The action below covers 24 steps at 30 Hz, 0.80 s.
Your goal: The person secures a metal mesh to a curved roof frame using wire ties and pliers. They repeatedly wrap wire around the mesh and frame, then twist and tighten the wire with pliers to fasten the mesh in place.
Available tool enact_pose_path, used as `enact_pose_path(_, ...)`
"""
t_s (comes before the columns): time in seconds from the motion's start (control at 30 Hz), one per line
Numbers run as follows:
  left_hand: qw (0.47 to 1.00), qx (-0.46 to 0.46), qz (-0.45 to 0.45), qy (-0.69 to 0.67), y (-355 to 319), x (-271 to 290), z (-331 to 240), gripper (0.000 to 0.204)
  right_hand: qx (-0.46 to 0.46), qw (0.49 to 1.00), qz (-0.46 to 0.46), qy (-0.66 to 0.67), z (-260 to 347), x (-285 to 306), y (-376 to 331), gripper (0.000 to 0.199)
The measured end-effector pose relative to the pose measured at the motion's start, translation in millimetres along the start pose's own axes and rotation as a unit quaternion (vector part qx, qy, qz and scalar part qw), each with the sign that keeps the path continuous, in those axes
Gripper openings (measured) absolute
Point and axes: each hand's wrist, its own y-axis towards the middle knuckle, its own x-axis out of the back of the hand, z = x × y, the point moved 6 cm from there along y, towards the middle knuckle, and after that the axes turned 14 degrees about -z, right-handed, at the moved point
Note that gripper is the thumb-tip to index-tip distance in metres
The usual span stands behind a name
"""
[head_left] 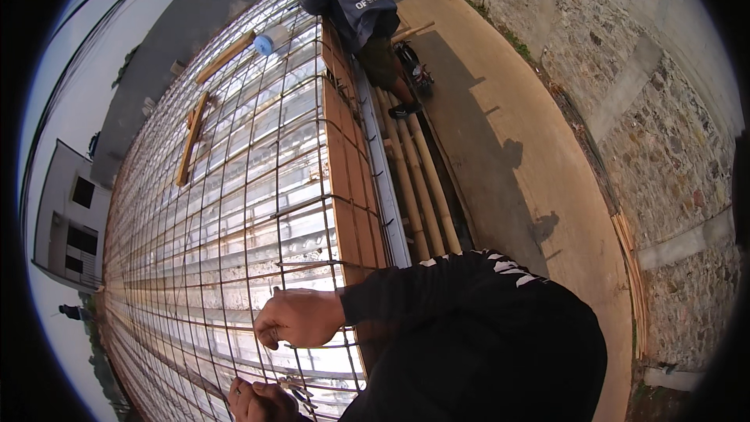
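My right hand (301, 319), in a black sleeve, reaches over the steel rebar mesh (248, 224) from the right. Its fingers are curled down and closed near a crossing of the bars; whatever they hold is hidden. Lower in the view, at the bottom edge, my left hand (258, 402) is closed too, close to the mesh. Thin dark metal pieces (303, 395), perhaps wire ends or a tool, stick out beside it; I cannot make out their kind. Under the mesh lies shiny corrugated metal decking (223, 254).
Wooden formwork boards (351, 180) edge the deck, with bamboo poles (422, 180) beyond. Another person (355, 4) stands at the far edge. Timber pieces (192, 141) and a blue-capped clear container (266, 43) lie on the mesh. A path (500, 101) runs below by a stone wall (664, 148).
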Motion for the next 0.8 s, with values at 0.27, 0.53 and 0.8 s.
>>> enact_pose_path(0.27,0.979,0.148,0.138,0.021,6.0,-26.1,18.4,0.038,-0.006,0.967,0.197,-0.164,5.1,-0.8,-14.8,0.024)
enact_pose_path(0.53,0.915,0.329,0.230,-0.048,-5.5,-47.2,17.5,0.050,-0.055,0.988,0.142,-0.014,-16.4,-42.4,-23.6,0.026)
enact_pose_path(0.8,0.891,0.339,0.289,-0.087,-13.8,-49.8,16.7,0.045,-0.096,0.969,0.221,-0.049,-41.9,-16.7,-6.8,0.013)
